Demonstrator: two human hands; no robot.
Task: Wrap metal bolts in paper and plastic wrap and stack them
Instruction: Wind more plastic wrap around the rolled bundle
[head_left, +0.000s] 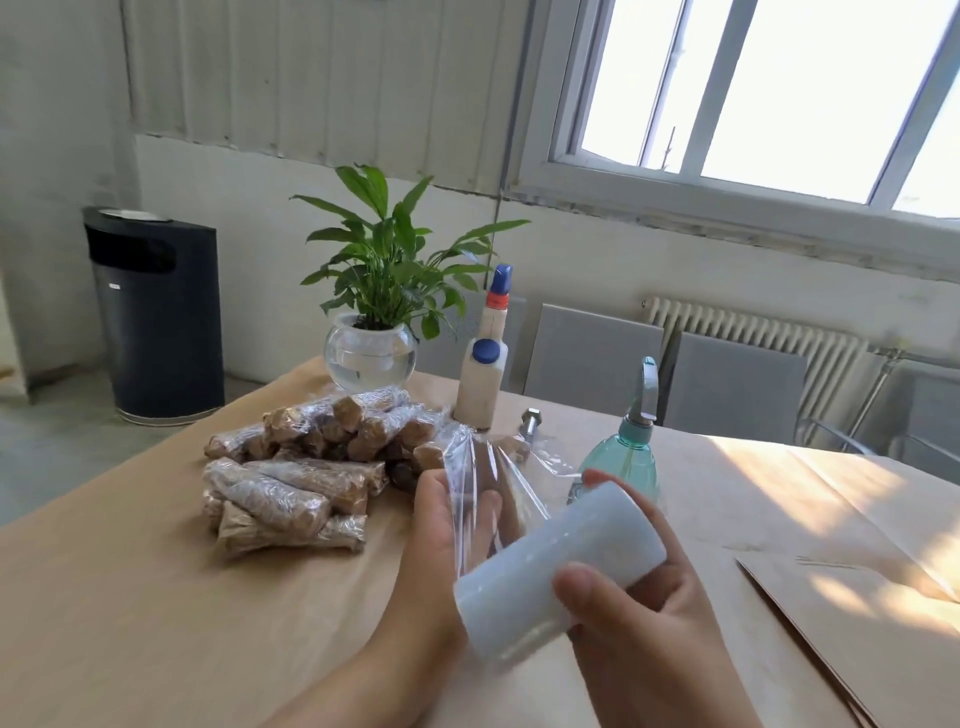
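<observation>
glossy clear plastic wrap (475, 483)

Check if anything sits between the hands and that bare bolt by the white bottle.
Only the stretched plastic film, pulled from the roll in the right hand by the left hand, hangs in front of the bolt. The spray bottle stands just right of that path.

Walls: pale, with vertical ribbed panelling (311, 78) on the upper part.
Window: large, white-framed (753, 104), upper right, very bright.
Light: sun patches fall on the right side of the paper-covered table (130, 597).
Radiator: white, ribbed (753, 332), under the window.
Chairs: two grey chair backs (592, 353) behind the table.
Bin: black waste bin (156, 312) on the grey floor (52, 447), left.
</observation>
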